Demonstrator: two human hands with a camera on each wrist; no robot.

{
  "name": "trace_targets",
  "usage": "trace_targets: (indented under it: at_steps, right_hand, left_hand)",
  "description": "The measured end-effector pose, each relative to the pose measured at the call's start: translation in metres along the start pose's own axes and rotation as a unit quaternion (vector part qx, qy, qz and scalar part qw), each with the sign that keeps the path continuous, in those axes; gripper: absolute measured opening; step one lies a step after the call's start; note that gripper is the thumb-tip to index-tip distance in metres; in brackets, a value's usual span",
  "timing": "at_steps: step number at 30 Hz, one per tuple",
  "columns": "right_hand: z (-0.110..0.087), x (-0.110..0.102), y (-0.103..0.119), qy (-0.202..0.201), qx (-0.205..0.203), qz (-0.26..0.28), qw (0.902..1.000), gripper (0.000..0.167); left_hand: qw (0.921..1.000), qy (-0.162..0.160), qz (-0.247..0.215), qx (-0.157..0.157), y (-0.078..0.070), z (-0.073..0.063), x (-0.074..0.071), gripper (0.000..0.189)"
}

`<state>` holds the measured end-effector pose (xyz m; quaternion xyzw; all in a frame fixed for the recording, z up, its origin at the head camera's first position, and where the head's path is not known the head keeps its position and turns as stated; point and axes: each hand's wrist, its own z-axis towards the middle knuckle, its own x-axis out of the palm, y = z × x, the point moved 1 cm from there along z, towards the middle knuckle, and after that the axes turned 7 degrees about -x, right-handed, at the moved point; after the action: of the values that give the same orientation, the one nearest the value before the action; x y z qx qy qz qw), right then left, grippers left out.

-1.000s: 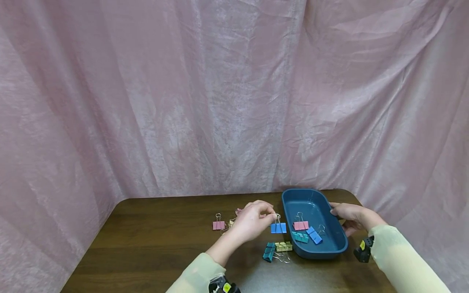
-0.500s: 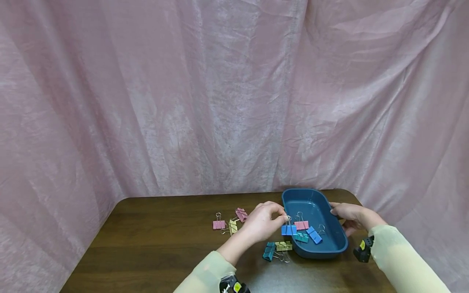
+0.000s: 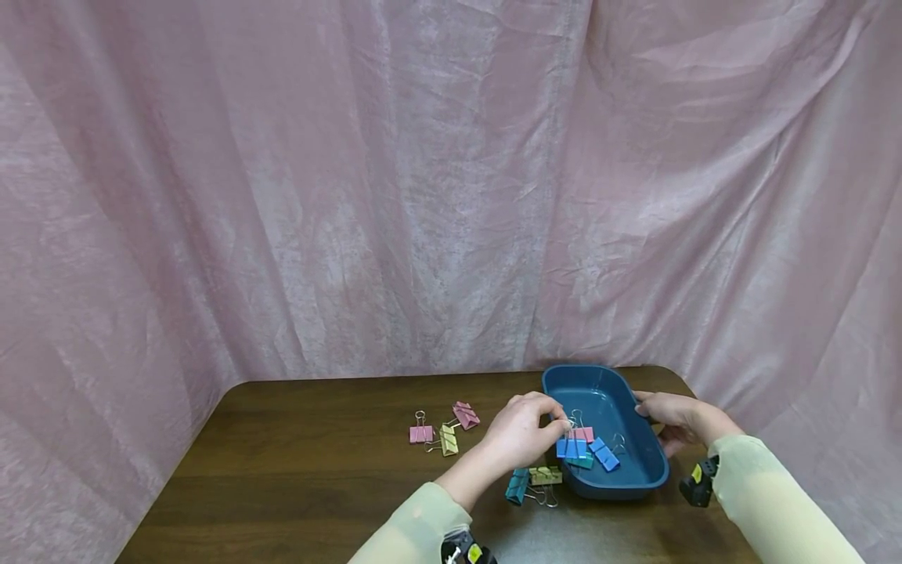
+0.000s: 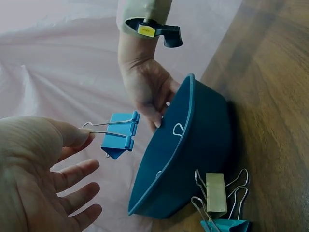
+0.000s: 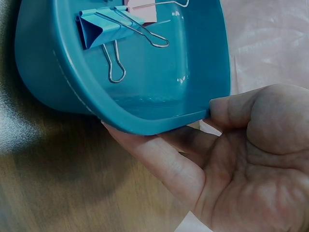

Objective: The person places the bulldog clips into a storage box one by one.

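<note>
My left hand (image 3: 517, 432) pinches a blue binder clip (image 4: 117, 134) by one wire handle. In the head view that clip overlaps the left part of a dark blue tray (image 3: 599, 392); in the left wrist view it hangs outside the opening, apart from the rim. Thumb and fingers of my right hand (image 5: 241, 154) grip the tray's right side, thumb at the rim and fingers around the outer wall. Inside the tray lie a pink binder clip (image 3: 585, 433), a teal binder clip (image 3: 582, 463) and another blue binder clip (image 3: 604, 454).
Left of the tray's near end, a teal clip (image 3: 517, 486) and a yellow clip (image 3: 546, 475) lie together on the wooden table (image 3: 303, 470). Farther left are two pink clips (image 3: 421, 435) and a yellow clip (image 3: 449, 440). A pink curtain (image 3: 395, 196) hangs behind.
My left hand has carried the blue binder clip rightward, from beside the tray to over its left part in the head view. The right hand and tray stay nearly still.
</note>
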<state>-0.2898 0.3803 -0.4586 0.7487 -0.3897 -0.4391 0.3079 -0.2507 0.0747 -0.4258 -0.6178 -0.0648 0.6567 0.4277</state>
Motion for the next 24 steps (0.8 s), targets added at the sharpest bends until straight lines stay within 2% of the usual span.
trace_targets:
  at_steps: [11,17,24]
  right_hand:
    - [0.001,-0.001,-0.002,0.003,0.0,0.005,1.0,0.059]
    - [-0.001,-0.001,-0.003,0.011,-0.01,0.01,0.9998,0.058]
    - [-0.002,-0.001,-0.003,0.006,-0.005,0.01,0.9999,0.058]
  left_hand:
    - [0.9995,0.014,-0.001,-0.03,-0.005,0.004,0.011,0.012]
    - [0.9997,0.012,0.004,-0.02,-0.007,0.008,0.019,0.011]
    - [0.9991,0.018,0.028,-0.027,-0.011,0.014,0.029,0.012]
